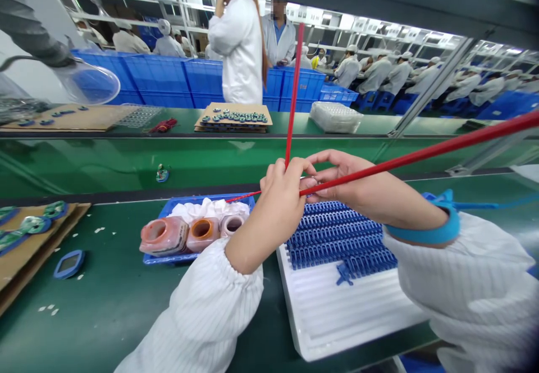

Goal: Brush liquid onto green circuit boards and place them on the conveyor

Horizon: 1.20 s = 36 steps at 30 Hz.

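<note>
My left hand (280, 190) is closed in a fist around a thin red rod (293, 95) that rises straight up from it. My right hand (351, 185) pinches a small part against another red rod (421, 155) that slants up to the right; what the fingers hold is too small to name. Both hands meet above a white ribbed tray (337, 311) carrying rows of small blue plastic parts (337, 235). A blue strap (433, 230) circles my right wrist.
A blue tray (168, 258) left of my hands holds three stained open jars (197, 232) and white cloth. Cardboard sheets with round green parts (29, 224) lie at far left. A green conveyor (126, 159) runs behind, with blue crates and white-coated workers beyond.
</note>
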Motion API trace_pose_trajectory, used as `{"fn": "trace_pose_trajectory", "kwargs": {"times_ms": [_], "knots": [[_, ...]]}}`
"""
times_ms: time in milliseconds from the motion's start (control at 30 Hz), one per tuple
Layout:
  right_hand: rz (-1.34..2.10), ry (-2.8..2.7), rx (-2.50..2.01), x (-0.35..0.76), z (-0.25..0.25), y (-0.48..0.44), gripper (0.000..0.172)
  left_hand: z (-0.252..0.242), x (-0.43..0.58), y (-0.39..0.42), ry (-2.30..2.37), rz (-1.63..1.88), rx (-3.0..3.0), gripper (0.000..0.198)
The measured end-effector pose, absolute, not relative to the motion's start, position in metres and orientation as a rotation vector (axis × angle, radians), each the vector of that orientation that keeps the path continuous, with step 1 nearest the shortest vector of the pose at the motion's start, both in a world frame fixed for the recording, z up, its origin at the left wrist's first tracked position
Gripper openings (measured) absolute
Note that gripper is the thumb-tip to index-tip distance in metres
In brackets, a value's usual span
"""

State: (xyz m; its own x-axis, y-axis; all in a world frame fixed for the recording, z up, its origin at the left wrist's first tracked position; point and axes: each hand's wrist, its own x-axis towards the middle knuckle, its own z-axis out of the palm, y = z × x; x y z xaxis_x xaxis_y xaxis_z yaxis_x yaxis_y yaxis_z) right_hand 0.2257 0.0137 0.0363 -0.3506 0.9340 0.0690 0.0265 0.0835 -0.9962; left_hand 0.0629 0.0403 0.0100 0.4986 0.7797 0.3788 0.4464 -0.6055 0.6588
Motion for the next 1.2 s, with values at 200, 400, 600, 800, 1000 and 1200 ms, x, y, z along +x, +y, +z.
{"fn": "trace_pose_trajectory", "kwargs": {"times_ms": [200, 400, 600, 800, 1000, 1200], "knots": [[1.423, -1.528, -0.933, 0.221, 0.04, 0.012, 0.039, 0.013, 0.062, 0.04, 0.992, 0.925, 2.222, 0.008], [1.422, -1.587, -0.899, 0.229, 0.033, 0.015, 0.043, 0.016, 0.063, 0.039, 0.93, 0.895, 2.188, 0.009], [1.424, -1.524, -0.92, 0.229, 0.031, 0.015, 0.04, 0.012, 0.066, 0.04, 0.982, 0.9, 2.16, 0.009], [1.692, -1.137, -0.797, 0.235, 0.011, 0.032, 0.027, 0.013, 0.059, 0.047, 0.88, 1.002, 1.958, 0.014], [1.705, -1.106, -0.702, 0.25, -0.001, 0.053, 0.031, 0.018, 0.045, 0.047, 0.591, 0.694, 1.804, 0.025], [1.727, -1.434, -0.556, 0.244, 0.005, 0.043, 0.062, 0.009, 0.044, 0.046, 0.222, 0.393, 1.676, 0.039]]}}
